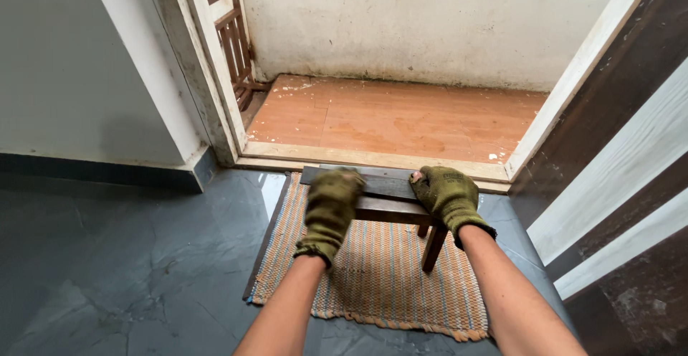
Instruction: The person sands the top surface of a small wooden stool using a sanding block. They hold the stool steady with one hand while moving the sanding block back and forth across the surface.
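Note:
A small dark wooden stool [387, 195] stands on a striped woven mat [380, 281] in front of a doorway. Both my hands wear olive green work gloves. My left hand [331, 209] rests on the stool's left end, slightly blurred, fingers curled over the top slat. My right hand [446, 197] grips the right end of the seat, one fingertip poking through the glove. One stool leg [434, 247] shows below my right wrist.
Beyond a pale threshold [373, 158] lies an orange tiled floor [401, 116] with a stained white wall behind. A brown wooden frame [233, 37] leans at the left of the opening. Dark grey floor tiles [122, 255] spread left; a dark door [623, 177] stands at right.

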